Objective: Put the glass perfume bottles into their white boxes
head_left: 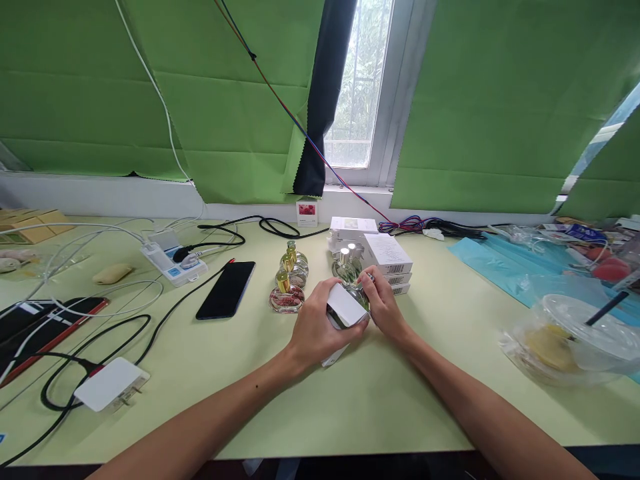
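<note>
My left hand [317, 323] is wrapped round a small white box [346, 305] near the middle of the table, its flap hanging below the fingers. Beside it, my right hand [383, 300] pinches a glass bottle [356, 291] by its silvery top, at the box's far end; the fingers partly hide the bottle. Just behind stand glass bottles with silver caps [347, 265]. Stacked white boxes [387, 255] lie behind my right hand. Left of my hands, several glass bottles with gold caps [287, 297] stand in a row.
A dark phone [227, 290], a power strip [173, 261], a white charger [113, 385] and looping cables occupy the left side. At the right are blue plastic sheeting [495, 263] and a clear lidded cup [587, 327] with a dark straw. A small card box [307, 213] stands by the wall.
</note>
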Tool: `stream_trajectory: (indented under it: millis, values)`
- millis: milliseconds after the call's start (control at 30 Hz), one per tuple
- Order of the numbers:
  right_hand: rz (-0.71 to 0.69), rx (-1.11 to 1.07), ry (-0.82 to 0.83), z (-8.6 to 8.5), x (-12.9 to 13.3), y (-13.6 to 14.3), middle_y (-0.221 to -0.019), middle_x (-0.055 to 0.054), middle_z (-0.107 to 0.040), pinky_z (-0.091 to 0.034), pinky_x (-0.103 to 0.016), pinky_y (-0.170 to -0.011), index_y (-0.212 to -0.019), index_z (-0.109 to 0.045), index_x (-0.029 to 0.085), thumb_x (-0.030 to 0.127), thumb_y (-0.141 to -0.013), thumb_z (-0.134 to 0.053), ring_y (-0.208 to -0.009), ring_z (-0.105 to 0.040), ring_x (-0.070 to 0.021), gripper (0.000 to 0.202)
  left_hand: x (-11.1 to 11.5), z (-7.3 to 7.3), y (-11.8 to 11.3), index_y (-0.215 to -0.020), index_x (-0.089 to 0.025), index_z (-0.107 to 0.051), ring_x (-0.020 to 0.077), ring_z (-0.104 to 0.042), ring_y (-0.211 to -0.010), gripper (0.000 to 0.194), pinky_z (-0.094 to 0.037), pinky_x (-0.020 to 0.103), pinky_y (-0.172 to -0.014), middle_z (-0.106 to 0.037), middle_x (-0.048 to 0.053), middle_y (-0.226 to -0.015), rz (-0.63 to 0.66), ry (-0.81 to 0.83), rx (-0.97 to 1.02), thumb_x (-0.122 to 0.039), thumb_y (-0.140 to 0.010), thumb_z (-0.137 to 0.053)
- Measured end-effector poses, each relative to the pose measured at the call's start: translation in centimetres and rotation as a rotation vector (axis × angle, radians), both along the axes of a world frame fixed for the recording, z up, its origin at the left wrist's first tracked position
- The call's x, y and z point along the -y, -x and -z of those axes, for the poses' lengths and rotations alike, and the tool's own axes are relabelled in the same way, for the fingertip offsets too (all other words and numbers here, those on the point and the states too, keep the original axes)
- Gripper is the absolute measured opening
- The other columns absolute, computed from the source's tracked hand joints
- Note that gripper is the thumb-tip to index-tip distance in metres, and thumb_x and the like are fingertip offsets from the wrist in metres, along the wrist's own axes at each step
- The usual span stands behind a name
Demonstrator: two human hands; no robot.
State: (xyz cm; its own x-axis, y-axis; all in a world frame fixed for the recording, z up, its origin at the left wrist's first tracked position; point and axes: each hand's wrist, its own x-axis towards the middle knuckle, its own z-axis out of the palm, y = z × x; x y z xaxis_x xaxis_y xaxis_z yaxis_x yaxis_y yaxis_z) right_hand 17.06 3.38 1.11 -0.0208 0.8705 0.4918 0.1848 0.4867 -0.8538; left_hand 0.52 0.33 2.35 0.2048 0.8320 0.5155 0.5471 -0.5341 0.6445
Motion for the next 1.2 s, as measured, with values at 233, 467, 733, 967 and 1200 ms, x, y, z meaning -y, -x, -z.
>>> stream_trajectory:
  millis: [233,467,733,967,1200]
  values:
    - [-0.008,0.003,0.017,-0.36,0.08,0.0,-0.072,0.003,-0.044,-0.036,-0.029,-0.061,-0.082,-0.046,0.024,0.05,-0.101,-0.041,-0.065,-0.041,-0.0155,0.032,-0.07,-0.03,-0.18,-0.122,-0.02,-0.053,0.0234,-0.066,-0.098,0.064,-0.055,0.036,-0.086,-0.066,0.007,-0.114,-0.001,0.01,0.004,-0.046,-0.071,-0.08]
    - [-0.036,0.011,0.055,-0.47,0.14,0.06,-0.071,0.003,-0.044,-0.035,-0.028,-0.06,-0.082,-0.046,0.024,0.05,-0.101,-0.041,-0.062,-0.039,-0.0148,0.033,-0.02,-0.18,-0.1,-0.122,-0.021,-0.052,0.0239,-0.066,-0.099,0.063,-0.055,0.037,-0.087,-0.066,0.008,-0.114,0.015,0.026,0.003,-0.045,-0.071,-0.08]
    - [-0.027,0.011,0.041,-0.27,0.12,0.06,-0.071,0.003,-0.045,-0.035,-0.029,-0.061,-0.082,-0.047,0.024,0.052,-0.101,-0.041,-0.064,-0.041,-0.0154,0.035,0.1,-0.27,-0.13,-0.122,-0.02,-0.054,0.0239,-0.067,-0.098,0.062,-0.056,0.036,-0.086,-0.067,0.008,-0.114,0.004,0.019,0.003,-0.043,-0.071,-0.08]
    - [-0.022,0.01,0.039,-0.06,0.11,0.07,-0.072,0.002,-0.045,-0.034,-0.029,-0.06,-0.084,-0.047,0.024,0.05,-0.102,-0.04,-0.065,-0.041,-0.0155,0.033,0.15,-0.29,-0.11,-0.122,-0.019,-0.053,0.0245,-0.067,-0.099,0.064,-0.056,0.037,-0.085,-0.067,0.008,-0.114,-0.002,0.034,0.01,-0.044,-0.069,-0.08]
    - [-0.014,0.025,0.033,-0.17,0.17,0.02,-0.072,0.002,-0.046,-0.036,-0.029,-0.061,-0.084,-0.047,0.024,0.051,-0.102,-0.04,-0.066,-0.043,-0.016,0.033,0.21,-0.31,-0.12,-0.121,-0.02,-0.054,0.0246,-0.066,-0.099,0.062,-0.056,0.037,-0.086,-0.067,0.008,-0.114,-0.001,0.039,0.008,-0.044,-0.07,-0.08]
